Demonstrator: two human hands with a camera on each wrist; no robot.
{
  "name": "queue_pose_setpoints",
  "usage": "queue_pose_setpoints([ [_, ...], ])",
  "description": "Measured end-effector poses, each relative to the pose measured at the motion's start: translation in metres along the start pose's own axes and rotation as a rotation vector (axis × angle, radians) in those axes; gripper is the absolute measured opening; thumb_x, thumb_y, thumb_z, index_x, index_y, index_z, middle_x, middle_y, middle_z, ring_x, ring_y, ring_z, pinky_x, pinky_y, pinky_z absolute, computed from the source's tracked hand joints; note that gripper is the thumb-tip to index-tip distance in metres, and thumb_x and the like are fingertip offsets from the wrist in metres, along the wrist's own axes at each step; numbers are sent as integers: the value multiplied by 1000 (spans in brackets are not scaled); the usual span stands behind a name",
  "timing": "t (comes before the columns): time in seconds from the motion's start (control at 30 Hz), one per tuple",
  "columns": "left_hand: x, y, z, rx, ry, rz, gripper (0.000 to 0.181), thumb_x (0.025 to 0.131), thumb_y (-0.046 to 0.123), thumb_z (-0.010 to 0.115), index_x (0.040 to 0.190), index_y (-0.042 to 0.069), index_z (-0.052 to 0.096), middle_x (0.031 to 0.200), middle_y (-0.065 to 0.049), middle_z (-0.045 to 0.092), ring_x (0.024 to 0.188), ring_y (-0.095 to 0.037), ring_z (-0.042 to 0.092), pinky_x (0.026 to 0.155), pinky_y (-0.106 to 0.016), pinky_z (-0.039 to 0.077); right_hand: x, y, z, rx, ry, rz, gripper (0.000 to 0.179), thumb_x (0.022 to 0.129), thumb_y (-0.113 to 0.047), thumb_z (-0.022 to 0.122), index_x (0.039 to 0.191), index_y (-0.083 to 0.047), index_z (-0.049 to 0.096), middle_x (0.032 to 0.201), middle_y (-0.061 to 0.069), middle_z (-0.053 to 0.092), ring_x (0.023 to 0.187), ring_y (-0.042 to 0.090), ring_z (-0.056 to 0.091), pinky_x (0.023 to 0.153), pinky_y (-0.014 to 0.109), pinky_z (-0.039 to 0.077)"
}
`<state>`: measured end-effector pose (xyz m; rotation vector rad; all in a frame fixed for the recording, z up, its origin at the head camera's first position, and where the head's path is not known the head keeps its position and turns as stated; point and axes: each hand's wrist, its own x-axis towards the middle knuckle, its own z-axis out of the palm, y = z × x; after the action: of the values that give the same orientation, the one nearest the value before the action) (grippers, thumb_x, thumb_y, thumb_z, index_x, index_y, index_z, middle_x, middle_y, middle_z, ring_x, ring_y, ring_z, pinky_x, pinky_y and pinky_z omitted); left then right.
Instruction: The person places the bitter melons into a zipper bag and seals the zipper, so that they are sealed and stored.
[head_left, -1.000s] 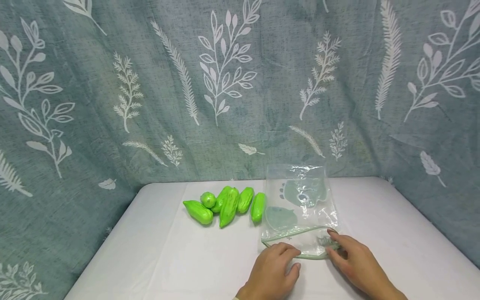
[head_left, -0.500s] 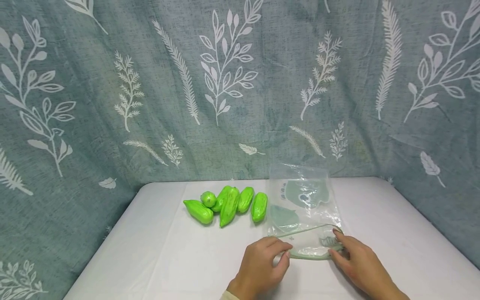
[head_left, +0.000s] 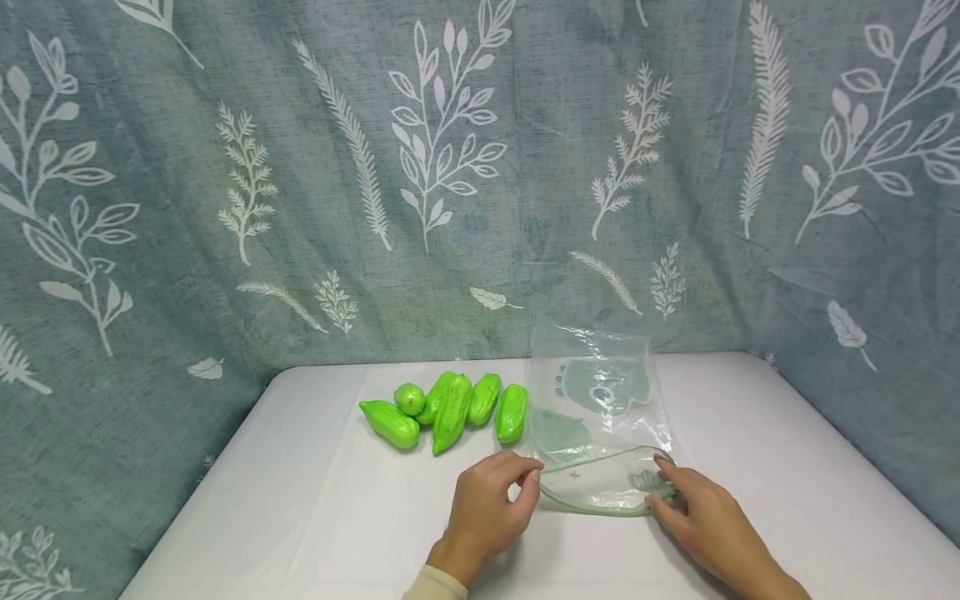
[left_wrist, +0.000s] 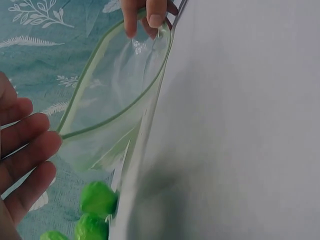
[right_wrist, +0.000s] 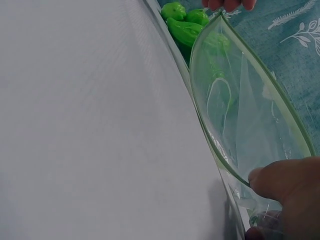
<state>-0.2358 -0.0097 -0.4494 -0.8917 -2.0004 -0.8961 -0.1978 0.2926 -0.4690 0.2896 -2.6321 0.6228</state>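
A clear zip bag (head_left: 592, 433) with a green-edged mouth and printed green shapes lies on the white table, its mouth spread apart towards me. At the mouth's left corner, the left hand (head_left: 491, 504) pinches the edge between thumb and index finger. The right hand (head_left: 705, 517) holds the right end of the mouth, its thumb (right_wrist: 270, 177) over the rim in the right wrist view; its other fingers are partly hidden. Several bright green bumpy vegetables, like short bitter melons, lie left of the bag; the nearest green vegetable (head_left: 512, 413) is beside it.
A long green vegetable (head_left: 452, 414) lies among the others, and a pointed one (head_left: 390, 423) is leftmost. The white table (head_left: 360, 517) ends at a patterned blue-green curtain (head_left: 337, 208), against which the bag's far end stands up.
The left hand has moved left and slightly away along the bag's edge to the corner of the mouth. The mouth now gapes wider. The right hand has stayed at the right end.
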Motion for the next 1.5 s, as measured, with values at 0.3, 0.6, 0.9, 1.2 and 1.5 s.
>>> queue_pose_setpoints([
  [0.3, -4, -23, -19, 42, -12, -19, 9, 85, 10, 68, 87, 15, 76, 75, 13, 64, 68, 2, 59, 59, -12, 46, 0, 2, 0, 2, 4, -13, 58, 84, -23, 81, 133, 1, 61, 113, 11, 70, 86, 19, 65, 71, 41, 55],
  [0.6, -14, -52, -45, 149, -51, -84, 8, 85, 12, 71, 87, 17, 76, 76, 13, 64, 66, 0, 60, 54, -16, 44, 7, 2, 5, 6, 19, -47, 57, 84, -23, 81, 133, -1, 62, 108, 4, 71, 81, 9, 60, 67, 32, 54],
  [0.9, -8, -65, -56, 173, -92, -79, 7, 84, 11, 74, 87, 16, 77, 78, 12, 66, 67, -1, 60, 54, -16, 45, 5, 10, 0, 43, 34, -89, 57, 83, -22, 82, 132, 1, 63, 107, 1, 71, 80, 6, 58, 66, 29, 52],
  [1.2, -14, -84, -76, 200, -118, -141, 9, 83, 9, 76, 88, 16, 78, 78, 15, 64, 68, 1, 57, 57, -20, 48, 4, 10, 0, 92, -1, -56, 58, 86, -23, 80, 135, 1, 60, 110, 0, 70, 81, 4, 57, 67, 27, 53],
  [1.5, -14, -100, -93, 157, -115, -276, 9, 86, 7, 74, 90, 15, 77, 80, 13, 66, 71, 0, 59, 64, -24, 54, 2, 11, -2, 103, 1, -41, 59, 86, -23, 80, 136, 1, 59, 111, 1, 71, 80, 3, 59, 68, 27, 54],
])
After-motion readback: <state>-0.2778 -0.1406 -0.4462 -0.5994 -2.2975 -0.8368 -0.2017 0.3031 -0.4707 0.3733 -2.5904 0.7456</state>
